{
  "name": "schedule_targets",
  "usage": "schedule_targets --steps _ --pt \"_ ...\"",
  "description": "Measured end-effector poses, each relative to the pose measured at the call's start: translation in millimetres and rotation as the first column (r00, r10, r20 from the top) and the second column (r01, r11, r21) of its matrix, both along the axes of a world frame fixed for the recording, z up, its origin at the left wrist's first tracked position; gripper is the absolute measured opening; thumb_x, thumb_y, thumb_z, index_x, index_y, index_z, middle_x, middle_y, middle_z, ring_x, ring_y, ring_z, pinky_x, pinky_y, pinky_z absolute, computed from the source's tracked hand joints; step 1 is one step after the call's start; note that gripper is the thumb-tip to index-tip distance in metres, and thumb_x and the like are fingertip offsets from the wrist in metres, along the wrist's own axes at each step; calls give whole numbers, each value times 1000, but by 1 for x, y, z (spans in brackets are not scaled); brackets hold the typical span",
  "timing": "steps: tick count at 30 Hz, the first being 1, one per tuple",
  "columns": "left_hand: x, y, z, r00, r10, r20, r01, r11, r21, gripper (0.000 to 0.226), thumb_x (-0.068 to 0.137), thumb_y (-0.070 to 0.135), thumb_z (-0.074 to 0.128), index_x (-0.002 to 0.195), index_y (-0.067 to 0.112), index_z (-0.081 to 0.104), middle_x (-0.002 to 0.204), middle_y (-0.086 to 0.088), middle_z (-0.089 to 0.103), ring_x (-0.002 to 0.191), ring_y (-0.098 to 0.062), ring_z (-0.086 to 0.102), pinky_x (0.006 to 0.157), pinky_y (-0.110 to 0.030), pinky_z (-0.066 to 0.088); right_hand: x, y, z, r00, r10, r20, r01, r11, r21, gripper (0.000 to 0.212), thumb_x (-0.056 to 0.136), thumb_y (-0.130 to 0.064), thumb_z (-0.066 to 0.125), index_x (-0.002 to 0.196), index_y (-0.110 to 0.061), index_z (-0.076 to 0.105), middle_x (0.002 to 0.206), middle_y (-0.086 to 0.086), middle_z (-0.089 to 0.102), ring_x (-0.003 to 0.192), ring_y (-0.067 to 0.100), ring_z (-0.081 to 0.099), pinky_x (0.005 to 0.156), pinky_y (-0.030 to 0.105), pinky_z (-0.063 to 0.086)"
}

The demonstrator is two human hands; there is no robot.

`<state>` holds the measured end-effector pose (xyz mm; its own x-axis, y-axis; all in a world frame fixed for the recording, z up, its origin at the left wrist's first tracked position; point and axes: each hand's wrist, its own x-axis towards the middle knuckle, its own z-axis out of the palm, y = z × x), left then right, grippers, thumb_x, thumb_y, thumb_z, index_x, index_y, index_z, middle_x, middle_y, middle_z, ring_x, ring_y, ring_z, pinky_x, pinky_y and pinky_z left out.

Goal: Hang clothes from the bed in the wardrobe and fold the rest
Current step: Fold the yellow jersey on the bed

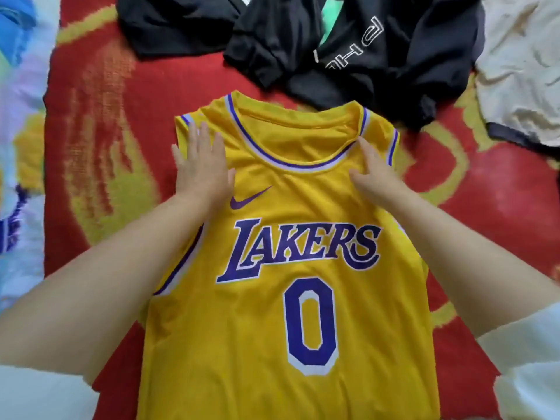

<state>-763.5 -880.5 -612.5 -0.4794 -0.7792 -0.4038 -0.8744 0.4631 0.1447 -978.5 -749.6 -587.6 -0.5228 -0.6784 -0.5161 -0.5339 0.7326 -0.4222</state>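
Head view, looking down on a bed (pixel 100 122) covered by a red blanket with yellow and orange patterning. At nine o'clock, along the left edge, a pale sheet (pixel 21 122) printed in blue, lilac and yellow is seen beside the blanket. At the centre, reaching down to six o'clock, a yellow basketball jersey (pixel 272 313) is laid flat, front upward, its neckline turned toward twelve o'clock; purple lettering "LAKERS" and the numeral 0 are shown on the chest. At twelve o'clock a heap of black garments (pixel 303 47) is piled, one of them marked with outlined white letters; the heap is touched by the jersey's collar. At two o'clock a crumpled cream garment (pixel 521 65) is placed just beside the black heap.

The left hand (pixel 201 168) is laid palm down on the jersey's left shoulder strap at about ten o'clock, the fingers (pixel 200 137) straight and slightly spread, pressed flat on the cloth. The right hand (pixel 374 174) is set at the neckline's right side at about one o'clock; its fingers are bent, and the collar trim is touched by the fingertips, though a pinch of the fabric cannot be told. Both forearms are bare and extended from the lower corners, with white sleeves (pixel 42 392) pushed up near the elbows.
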Motion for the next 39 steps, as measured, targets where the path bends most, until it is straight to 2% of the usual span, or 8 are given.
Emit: schedule_targets --steps 3,7,14,20,26,29,33,39 --pt "18 42 -11 997 -78 -18 76 994 -78 68 95 32 44 146 1 13 155 -17 -1 143 -30 -9 112 -52 -3 17 33 -30 968 168 -188 -162 986 49 54 99 -20 37 148 -15 15 156 10 1 144 23 0 115 36 5" --pt "69 117 -25 989 -146 -34 143 987 -73 62 92 25 48 141 -7 26 149 -27 17 139 -44 12 109 -59 9 47 98 -42 921 236 -308 -242 970 19 64 89 -44 23 143 -10 32 153 16 18 143 31 12 113 49 3" --pt "135 129 -20 974 221 -56 -225 970 -87 65 85 40 25 121 -8 52 106 -34 56 99 -48 52 87 -54 35 36 158 -34 873 -436 -216 435 899 -57 71 75 -34 21 135 -2 41 141 19 39 133 30 31 108 37 18" --pt "153 99 -11 994 108 -18 -109 989 -99 37 99 25 38 102 -9 51 92 -37 59 86 -48 56 79 -46 33 13 151 -12 950 -278 -142 297 946 130 28 80 -7 51 104 2 62 93 23 58 95 36 55 73 35 37" --pt "144 75 -15 989 145 27 -141 982 -124 31 99 24 35 107 -5 46 102 -32 58 93 -45 55 79 -45 35 4 138 -20 908 -135 -397 215 962 166 32 86 -2 47 117 3 53 121 30 48 114 43 44 88 43 38" --pt "142 89 -28 969 246 -13 -245 958 -149 36 97 25 41 119 -3 45 123 -30 47 115 -41 43 94 -47 28 20 143 -33 872 -291 -393 344 936 69 42 92 -9 45 132 2 38 136 26 35 128 38 31 103 40 25" --pt "165 134 -34 834 502 -227 -530 845 -79 65 93 32 49 143 1 21 144 -23 22 135 -38 20 111 -39 12 54 182 -40 844 -482 -235 466 876 -125 60 93 -24 47 142 1 22 145 21 25 136 30 23 109 31 14" --pt "204 241 -15 610 762 -219 -740 646 186 69 89 30 59 141 0 26 133 -20 43 125 -32 38 101 -36 26 115 271 -34 816 -570 -95 575 817 45 59 91 -27 54 137 1 33 138 20 39 129 32 36 105 38 28"
